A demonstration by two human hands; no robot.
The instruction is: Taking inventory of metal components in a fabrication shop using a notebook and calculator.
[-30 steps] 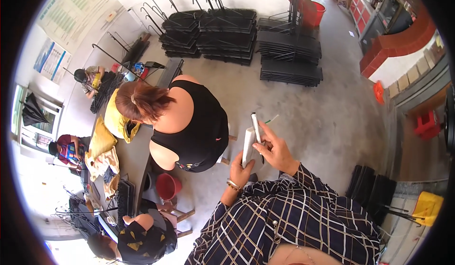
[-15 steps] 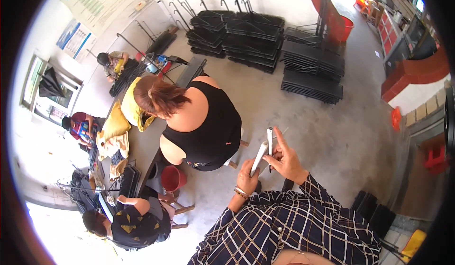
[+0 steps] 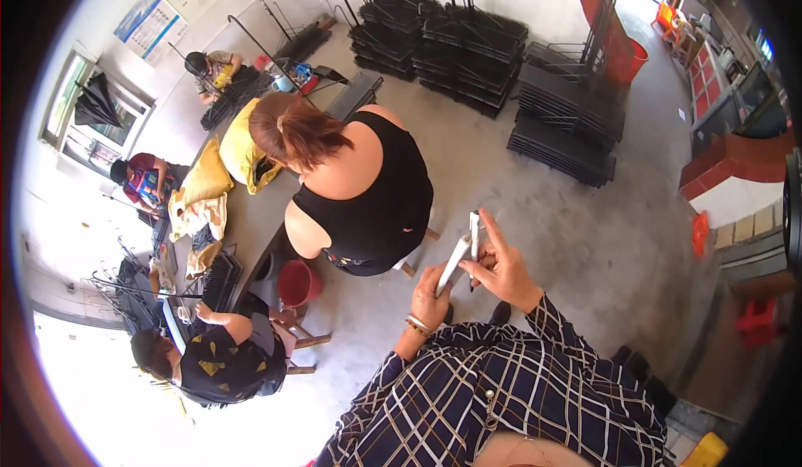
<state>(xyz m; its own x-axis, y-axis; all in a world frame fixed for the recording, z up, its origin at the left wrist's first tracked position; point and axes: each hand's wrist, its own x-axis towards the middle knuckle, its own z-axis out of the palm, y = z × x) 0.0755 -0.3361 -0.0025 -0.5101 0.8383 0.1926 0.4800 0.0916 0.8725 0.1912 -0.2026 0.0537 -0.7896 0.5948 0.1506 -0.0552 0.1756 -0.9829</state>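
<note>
In front of my chest, my left hand (image 3: 429, 304) is closed round a slim, long white object (image 3: 452, 266), whose exact kind I cannot make out. Close beside it, my right hand (image 3: 510, 276) pinches a white pen (image 3: 474, 235) between thumb and fingers. The pen stands nearly upright, its dark lower end showing under the fingers. My right index finger stretches up alongside the pen. The two white things are near each other at my fingertips; whether they touch is hard to tell.
A person in a black top (image 3: 368, 191) sits just ahead at a long table (image 3: 251, 241); other people work along it. A red bucket (image 3: 299, 283) stands by stools. Stacked black racks (image 3: 476, 58) and black panels (image 3: 564, 141) stand on the floor beyond.
My view has tilted slightly, so the room sits differently in the picture. Both hands keep their holds, the pen and white object still close together. The person at lower left has shifted an arm.
</note>
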